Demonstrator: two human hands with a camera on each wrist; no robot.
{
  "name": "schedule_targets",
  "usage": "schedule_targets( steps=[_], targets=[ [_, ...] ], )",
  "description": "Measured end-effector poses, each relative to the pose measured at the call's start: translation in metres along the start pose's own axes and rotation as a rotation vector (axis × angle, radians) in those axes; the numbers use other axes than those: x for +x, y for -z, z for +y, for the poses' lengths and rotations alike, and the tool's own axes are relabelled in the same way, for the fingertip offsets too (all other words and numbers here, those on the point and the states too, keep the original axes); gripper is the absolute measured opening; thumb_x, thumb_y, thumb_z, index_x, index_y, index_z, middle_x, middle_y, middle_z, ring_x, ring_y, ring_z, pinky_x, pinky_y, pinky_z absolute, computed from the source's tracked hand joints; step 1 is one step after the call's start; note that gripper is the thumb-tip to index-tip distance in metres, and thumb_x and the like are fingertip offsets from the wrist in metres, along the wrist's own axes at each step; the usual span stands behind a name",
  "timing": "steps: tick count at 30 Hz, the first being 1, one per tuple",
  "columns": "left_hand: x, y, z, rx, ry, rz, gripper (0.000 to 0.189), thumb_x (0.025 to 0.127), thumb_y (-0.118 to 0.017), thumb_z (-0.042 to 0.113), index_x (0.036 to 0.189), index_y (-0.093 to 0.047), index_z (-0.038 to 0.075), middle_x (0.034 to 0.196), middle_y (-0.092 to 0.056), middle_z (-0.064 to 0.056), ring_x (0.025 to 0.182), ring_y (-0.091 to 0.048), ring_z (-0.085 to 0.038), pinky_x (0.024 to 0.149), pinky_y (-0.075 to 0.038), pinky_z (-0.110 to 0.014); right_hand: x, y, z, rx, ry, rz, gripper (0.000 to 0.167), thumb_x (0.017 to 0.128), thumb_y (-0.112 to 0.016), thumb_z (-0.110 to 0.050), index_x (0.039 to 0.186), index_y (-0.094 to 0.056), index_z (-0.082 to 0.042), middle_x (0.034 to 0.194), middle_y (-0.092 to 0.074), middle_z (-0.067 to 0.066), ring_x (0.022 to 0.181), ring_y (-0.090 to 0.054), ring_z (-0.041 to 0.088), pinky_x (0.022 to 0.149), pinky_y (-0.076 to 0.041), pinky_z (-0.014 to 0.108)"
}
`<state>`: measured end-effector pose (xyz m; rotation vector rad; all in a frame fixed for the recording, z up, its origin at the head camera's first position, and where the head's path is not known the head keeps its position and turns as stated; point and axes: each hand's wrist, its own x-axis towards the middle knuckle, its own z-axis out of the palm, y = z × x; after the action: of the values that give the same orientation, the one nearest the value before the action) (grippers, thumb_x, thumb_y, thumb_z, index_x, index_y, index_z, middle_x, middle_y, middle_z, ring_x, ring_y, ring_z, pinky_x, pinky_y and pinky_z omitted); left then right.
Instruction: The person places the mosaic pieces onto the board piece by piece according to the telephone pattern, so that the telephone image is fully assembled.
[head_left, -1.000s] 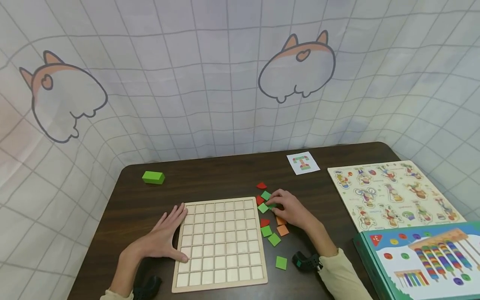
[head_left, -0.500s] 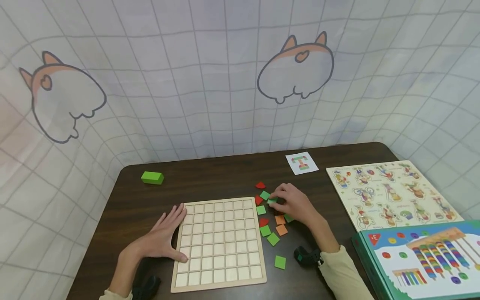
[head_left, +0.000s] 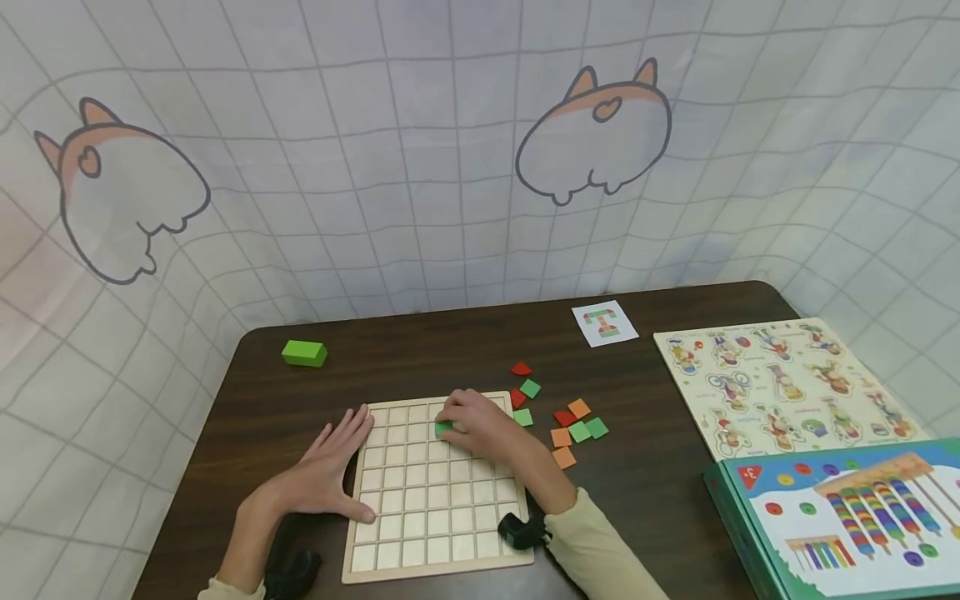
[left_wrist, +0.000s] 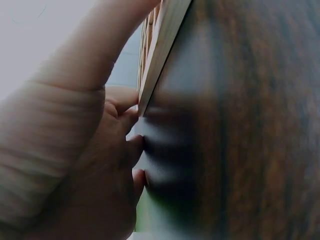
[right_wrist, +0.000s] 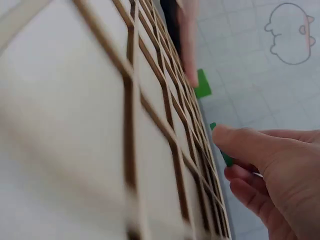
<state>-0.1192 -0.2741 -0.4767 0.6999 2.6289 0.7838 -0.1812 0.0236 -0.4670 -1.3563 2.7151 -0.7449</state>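
Observation:
A pale wooden grid board lies on the dark table, its square cells bare where they show. My left hand rests along the board's left edge with fingers spread and the thumb over the frame; in the left wrist view the fingertips meet the tabletop beside the board's side. Over the upper middle of the grid, my right hand pinches a green square tile between thumb and fingers. The right wrist view shows that tile held edge-on, close over the cells, partly covered by the thumb.
Loose green, orange and red tiles lie right of the board. Behind them is a pattern card. A green block stands back left. A picture puzzle board and a toy box occupy the right side.
My right hand has lifted a green tile from the loose pieces and carried it left over the grid. My left hand has stayed on the board's edge.

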Motion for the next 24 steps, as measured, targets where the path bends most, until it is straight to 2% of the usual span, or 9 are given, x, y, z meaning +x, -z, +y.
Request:
schedule_targets(
  steps=[2, 5, 12, 15, 19, 22, 24],
  targets=[
    [0.0, 0.0, 0.001, 0.0, 0.005, -0.002, 0.13, 0.067, -0.082, 0.054, 0.156, -0.004, 0.0, 0.162, 0.004, -0.024, 0.149, 0.003, -0.048, 0.111, -0.001, -0.069, 0.006, -0.004, -0.005, -0.018, -0.03, -0.042, 0.023, 0.095, -0.063, -0.022, 0.112, -0.073, -0.011, 0.11, -0.063, 0.004, 0.097, -0.057, 0.017, 0.083, -0.047, 0.025],
    [0.0, 0.001, 0.003, -0.004, 0.011, -0.003, 0.13, 0.067, -0.083, 0.054, 0.156, -0.004, 0.001, 0.162, 0.003, -0.024, 0.148, 0.003, -0.048, 0.111, -0.001, -0.068, 0.011, -0.007, -0.009, -0.012, -0.065, -0.062, 0.021, 0.095, -0.063, -0.021, 0.11, -0.074, -0.012, 0.109, -0.064, 0.004, 0.097, -0.057, 0.017, 0.081, -0.046, 0.025],
    [0.001, 0.001, 0.003, 0.006, 0.013, -0.006, 0.131, 0.066, -0.082, 0.056, 0.156, -0.003, 0.001, 0.162, 0.004, -0.024, 0.148, 0.003, -0.048, 0.111, -0.001, -0.069, 0.011, -0.009, -0.012, 0.013, -0.079, -0.011, 0.019, 0.094, -0.065, -0.017, 0.108, -0.075, -0.01, 0.105, -0.064, 0.004, 0.094, -0.056, 0.019, 0.077, -0.046, 0.024],
    [0.001, 0.0, 0.003, 0.003, 0.01, -0.005, 0.132, 0.066, -0.082, 0.056, 0.156, -0.003, 0.001, 0.162, 0.004, -0.025, 0.148, 0.003, -0.049, 0.11, -0.001, -0.069, 0.01, -0.01, -0.013, -0.021, -0.063, -0.012, 0.019, 0.094, -0.064, -0.018, 0.107, -0.075, -0.011, 0.107, -0.064, 0.004, 0.097, -0.057, 0.019, 0.084, -0.048, 0.028],
    [0.001, 0.001, 0.001, 0.001, 0.009, 0.0, 0.131, 0.066, -0.083, 0.055, 0.156, -0.004, 0.001, 0.162, 0.003, -0.024, 0.148, 0.003, -0.048, 0.111, -0.001, -0.069, 0.005, -0.006, -0.011, -0.071, -0.068, -0.008, 0.028, 0.094, -0.064, -0.026, 0.117, -0.071, -0.012, 0.122, -0.063, 0.006, 0.115, -0.055, 0.024, 0.098, -0.045, 0.039],
    [0.001, 0.001, 0.002, 0.007, 0.004, -0.004, 0.131, 0.066, -0.083, 0.055, 0.156, -0.003, 0.001, 0.163, 0.004, -0.023, 0.149, 0.003, -0.048, 0.111, -0.002, -0.069, -0.008, 0.002, -0.001, -0.031, -0.131, 0.037, 0.04, 0.093, -0.065, -0.028, 0.13, -0.063, -0.011, 0.133, -0.057, 0.01, 0.125, -0.05, 0.029, 0.102, -0.043, 0.046],
    [0.0, 0.002, 0.002, 0.013, 0.004, -0.012, 0.131, 0.067, -0.082, 0.057, 0.156, -0.003, 0.001, 0.163, 0.005, -0.023, 0.149, 0.003, -0.047, 0.112, -0.002, -0.069, -0.02, 0.009, 0.01, 0.024, -0.178, 0.086, 0.045, 0.092, -0.067, -0.025, 0.133, -0.059, -0.009, 0.134, -0.056, 0.012, 0.126, -0.049, 0.031, 0.102, -0.043, 0.048]
  ],
)
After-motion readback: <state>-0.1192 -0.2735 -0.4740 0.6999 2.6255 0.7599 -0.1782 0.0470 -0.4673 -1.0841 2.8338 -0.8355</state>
